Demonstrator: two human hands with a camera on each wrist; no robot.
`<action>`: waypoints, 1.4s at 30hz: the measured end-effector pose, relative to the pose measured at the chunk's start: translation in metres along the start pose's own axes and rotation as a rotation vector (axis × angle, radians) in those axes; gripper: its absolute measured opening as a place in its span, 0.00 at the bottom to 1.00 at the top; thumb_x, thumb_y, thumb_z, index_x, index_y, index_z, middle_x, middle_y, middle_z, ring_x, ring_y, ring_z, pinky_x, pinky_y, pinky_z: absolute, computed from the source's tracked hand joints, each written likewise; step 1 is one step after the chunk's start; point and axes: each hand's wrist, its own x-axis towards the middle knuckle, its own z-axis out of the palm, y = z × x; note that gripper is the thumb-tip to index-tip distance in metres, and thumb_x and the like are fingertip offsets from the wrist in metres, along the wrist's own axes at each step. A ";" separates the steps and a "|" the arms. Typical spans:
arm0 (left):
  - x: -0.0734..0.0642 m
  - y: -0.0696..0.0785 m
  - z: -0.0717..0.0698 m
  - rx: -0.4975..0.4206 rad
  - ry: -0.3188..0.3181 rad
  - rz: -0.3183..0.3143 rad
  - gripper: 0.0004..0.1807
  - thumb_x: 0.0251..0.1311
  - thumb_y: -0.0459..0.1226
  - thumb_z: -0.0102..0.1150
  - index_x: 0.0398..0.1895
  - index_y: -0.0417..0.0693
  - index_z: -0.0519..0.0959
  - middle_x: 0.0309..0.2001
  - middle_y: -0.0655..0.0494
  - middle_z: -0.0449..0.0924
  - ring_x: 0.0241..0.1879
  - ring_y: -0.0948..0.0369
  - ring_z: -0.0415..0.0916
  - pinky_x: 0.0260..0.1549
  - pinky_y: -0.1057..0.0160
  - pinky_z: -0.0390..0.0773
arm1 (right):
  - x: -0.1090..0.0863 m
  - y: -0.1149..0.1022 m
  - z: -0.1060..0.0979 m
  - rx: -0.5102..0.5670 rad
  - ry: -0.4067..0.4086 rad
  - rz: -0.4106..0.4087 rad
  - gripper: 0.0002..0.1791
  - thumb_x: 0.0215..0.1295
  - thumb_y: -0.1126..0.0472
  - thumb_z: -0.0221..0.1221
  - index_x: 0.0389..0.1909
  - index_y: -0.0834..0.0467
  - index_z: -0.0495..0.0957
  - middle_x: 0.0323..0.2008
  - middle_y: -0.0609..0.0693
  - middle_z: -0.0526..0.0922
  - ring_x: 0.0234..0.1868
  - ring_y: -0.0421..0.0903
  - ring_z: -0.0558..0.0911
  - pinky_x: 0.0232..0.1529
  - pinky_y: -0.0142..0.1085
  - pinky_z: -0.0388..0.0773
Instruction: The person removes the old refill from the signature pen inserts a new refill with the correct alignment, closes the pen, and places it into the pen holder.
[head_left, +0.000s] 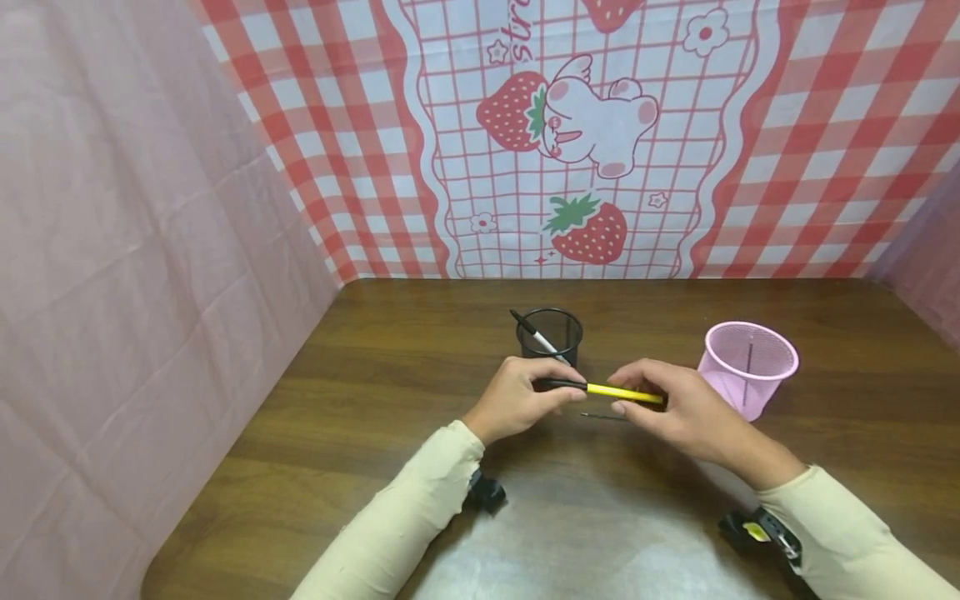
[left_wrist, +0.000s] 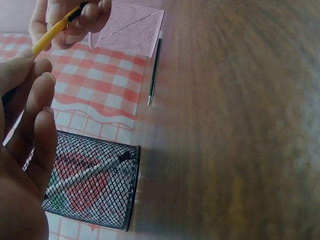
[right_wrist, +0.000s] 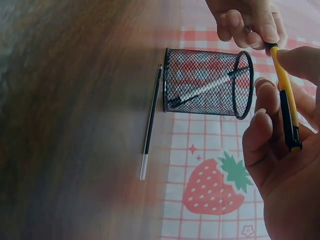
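Note:
A yellow and black pen is held level between both hands, above the table. My left hand pinches its black end between thumb and fingers. At the other end, by the black clip that shows in the right wrist view, my right hand grips the yellow barrel. Below the hands a thin black ink refill with a clear end lies on the table. Behind my left hand stands a black mesh pen cup with a black and white marker leaning in it.
To the right of my right hand stands a pink mesh pen cup. The wooden table ends at a red and white strawberry cloth at the back. A pale pink curtain hangs along the left side.

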 end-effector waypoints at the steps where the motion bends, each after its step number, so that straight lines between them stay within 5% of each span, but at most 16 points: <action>1: 0.000 0.000 0.000 -0.006 0.003 0.000 0.08 0.61 0.35 0.70 0.42 0.43 0.86 0.35 0.55 0.86 0.22 0.55 0.83 0.24 0.62 0.84 | 0.000 0.000 0.000 -0.009 0.005 -0.006 0.14 0.55 0.68 0.72 0.42 0.55 0.83 0.32 0.36 0.82 0.30 0.35 0.79 0.31 0.27 0.76; 19: 0.001 0.002 0.002 0.012 0.009 -0.011 0.08 0.61 0.35 0.69 0.42 0.44 0.86 0.35 0.58 0.85 0.22 0.61 0.83 0.24 0.57 0.85 | 0.000 0.005 0.000 -0.115 0.062 -0.133 0.17 0.51 0.74 0.71 0.35 0.51 0.81 0.29 0.35 0.79 0.28 0.33 0.75 0.29 0.23 0.71; 31: 0.001 0.002 0.001 -0.010 0.010 -0.007 0.08 0.61 0.35 0.69 0.42 0.44 0.86 0.35 0.56 0.86 0.22 0.54 0.83 0.24 0.57 0.85 | 0.000 0.004 0.000 -0.129 0.044 -0.144 0.13 0.56 0.71 0.69 0.37 0.51 0.83 0.31 0.34 0.79 0.28 0.34 0.75 0.29 0.24 0.70; 42: 0.001 0.003 0.002 0.000 0.004 -0.003 0.07 0.62 0.36 0.69 0.42 0.44 0.86 0.34 0.55 0.86 0.22 0.62 0.82 0.24 0.61 0.84 | -0.001 0.006 0.000 -0.105 0.026 -0.148 0.13 0.61 0.71 0.66 0.36 0.47 0.84 0.29 0.33 0.78 0.27 0.34 0.74 0.29 0.24 0.70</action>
